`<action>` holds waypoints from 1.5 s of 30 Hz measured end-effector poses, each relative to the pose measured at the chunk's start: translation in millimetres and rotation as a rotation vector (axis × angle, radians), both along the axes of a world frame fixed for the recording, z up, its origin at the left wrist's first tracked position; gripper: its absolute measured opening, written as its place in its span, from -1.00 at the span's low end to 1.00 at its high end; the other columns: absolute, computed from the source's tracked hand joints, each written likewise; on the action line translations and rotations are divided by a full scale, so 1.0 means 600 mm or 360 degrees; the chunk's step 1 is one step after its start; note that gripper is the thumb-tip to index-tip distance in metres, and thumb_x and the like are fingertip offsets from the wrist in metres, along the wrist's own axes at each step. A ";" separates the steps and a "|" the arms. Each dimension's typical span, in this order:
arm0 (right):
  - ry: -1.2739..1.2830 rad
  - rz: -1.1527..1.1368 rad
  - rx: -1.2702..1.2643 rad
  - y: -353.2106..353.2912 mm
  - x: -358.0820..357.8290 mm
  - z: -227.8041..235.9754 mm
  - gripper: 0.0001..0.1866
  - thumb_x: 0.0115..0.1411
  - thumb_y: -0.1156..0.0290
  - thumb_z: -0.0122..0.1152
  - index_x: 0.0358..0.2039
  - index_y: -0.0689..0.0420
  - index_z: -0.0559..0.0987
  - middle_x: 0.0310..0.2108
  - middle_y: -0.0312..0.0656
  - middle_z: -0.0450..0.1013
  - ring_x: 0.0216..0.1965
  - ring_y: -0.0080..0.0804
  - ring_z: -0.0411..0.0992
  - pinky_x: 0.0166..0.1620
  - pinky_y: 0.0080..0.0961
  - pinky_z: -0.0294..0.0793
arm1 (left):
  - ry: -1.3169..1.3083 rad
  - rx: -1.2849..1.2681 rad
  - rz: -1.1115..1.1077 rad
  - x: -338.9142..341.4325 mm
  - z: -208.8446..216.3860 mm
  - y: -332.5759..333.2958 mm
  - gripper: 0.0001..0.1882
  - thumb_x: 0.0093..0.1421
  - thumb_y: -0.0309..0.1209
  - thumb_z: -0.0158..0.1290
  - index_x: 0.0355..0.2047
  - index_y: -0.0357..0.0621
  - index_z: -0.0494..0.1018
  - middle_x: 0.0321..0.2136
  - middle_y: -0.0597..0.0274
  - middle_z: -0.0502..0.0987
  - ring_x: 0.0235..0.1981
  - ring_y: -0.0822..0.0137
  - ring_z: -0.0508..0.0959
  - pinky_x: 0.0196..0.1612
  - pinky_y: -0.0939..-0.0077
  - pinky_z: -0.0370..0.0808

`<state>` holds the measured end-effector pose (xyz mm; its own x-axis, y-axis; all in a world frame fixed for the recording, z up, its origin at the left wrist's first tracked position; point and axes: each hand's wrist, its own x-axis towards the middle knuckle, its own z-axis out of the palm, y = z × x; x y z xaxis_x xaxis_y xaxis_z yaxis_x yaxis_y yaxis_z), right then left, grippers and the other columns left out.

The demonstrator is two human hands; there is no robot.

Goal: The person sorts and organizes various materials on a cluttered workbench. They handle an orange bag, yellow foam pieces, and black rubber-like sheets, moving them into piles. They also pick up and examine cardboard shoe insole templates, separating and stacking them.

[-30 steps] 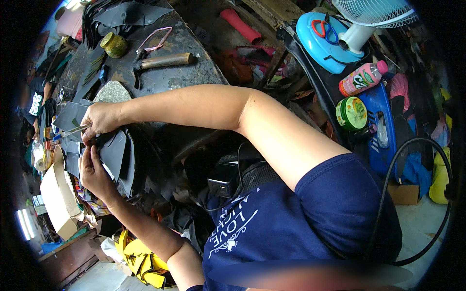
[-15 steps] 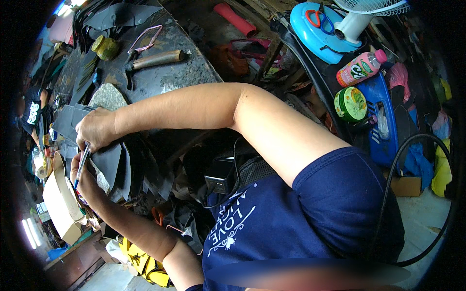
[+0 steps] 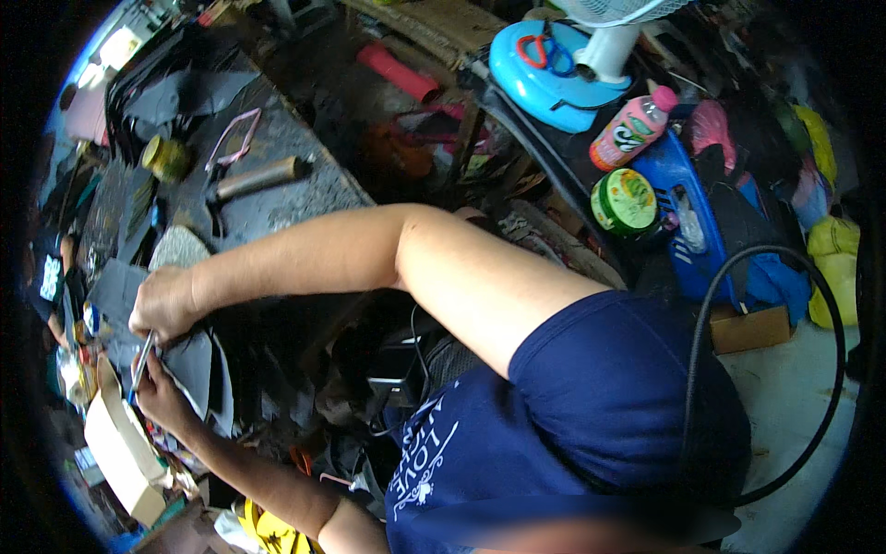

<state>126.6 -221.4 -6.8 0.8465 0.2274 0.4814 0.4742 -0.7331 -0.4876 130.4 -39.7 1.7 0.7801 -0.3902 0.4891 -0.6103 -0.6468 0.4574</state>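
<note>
My right hand is closed like a fist around the upper end of a slim silver-and-blue pen-like tool. Just below it, my left hand is closed, with thumb and fingers against the same tool. Its exact kind is too small to tell. Around the hands lie dark grey flat sheets, some beneath them and more hanging beside the left wrist. A pale grey stone rests just beyond my right wrist. The fingertips of both hands are partly hidden.
On the dark bench are a wooden-handled hammer, a pink loop and a yellowish jar. An open carton stands near my left hand. A pink bottle, a green tub and a fan are behind my right arm.
The whole view has shifted, so the bench items sit further left and mostly lower. Both hands have come down a little in the picture, still together at the slim tool.
</note>
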 end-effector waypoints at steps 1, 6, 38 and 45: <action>-0.0067 -0.0001 0.0027 -0.004 -0.005 0.002 -0.75 -0.02 0.08 0.29 -0.32 -0.15 0.62 -0.38 -0.25 0.56 -0.25 -0.20 0.54 -0.22 -0.24 0.49 | 0.0020 -0.0117 -0.0100 0.000 -0.002 -0.002 -0.69 0.30 -0.31 -0.02 -0.15 -0.35 0.49 -0.39 0.10 0.58 -0.39 0.40 0.48 -0.24 0.48 0.43; -0.0278 -0.0042 -0.0099 -0.015 -0.001 0.006 -0.80 -0.02 0.13 0.31 -0.38 -0.14 0.67 -0.39 -0.27 0.57 -0.27 -0.28 0.54 -0.26 -0.26 0.50 | 0.0056 -0.0212 0.0098 0.005 -0.015 0.002 -0.64 0.32 -0.28 -0.04 -0.16 -0.43 0.48 -0.33 0.06 0.56 -0.34 0.37 0.46 -0.18 0.49 0.40; 0.0129 0.0119 0.0561 0.008 0.062 -0.017 -0.62 -0.12 0.13 0.34 -0.25 -0.01 0.65 -0.33 -0.13 0.57 -0.22 -0.21 0.53 -0.17 -0.27 0.47 | 0.0082 -0.0224 -0.0439 0.114 -0.067 0.041 -0.67 0.32 -0.54 -0.11 0.07 -0.37 0.35 0.01 0.06 0.46 -0.01 0.32 0.45 0.07 0.47 0.38; -0.0242 0.0079 0.0135 -0.016 0.028 -0.021 -0.81 0.02 0.10 0.23 -0.35 -0.22 0.65 -0.37 -0.29 0.57 -0.29 -0.21 0.52 -0.26 -0.26 0.48 | 0.0313 -0.0259 -0.0509 0.146 -0.073 0.055 -0.71 0.31 -0.53 -0.09 0.01 -0.36 0.41 -0.04 0.05 0.48 -0.03 0.29 0.45 0.10 0.47 0.34</action>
<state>143.7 -231.2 -19.2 0.7513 0.2202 0.6221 0.5817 -0.6662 -0.4667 217.8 -6.8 -42.0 0.7167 -0.5582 0.4181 -0.6598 -0.3484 0.6659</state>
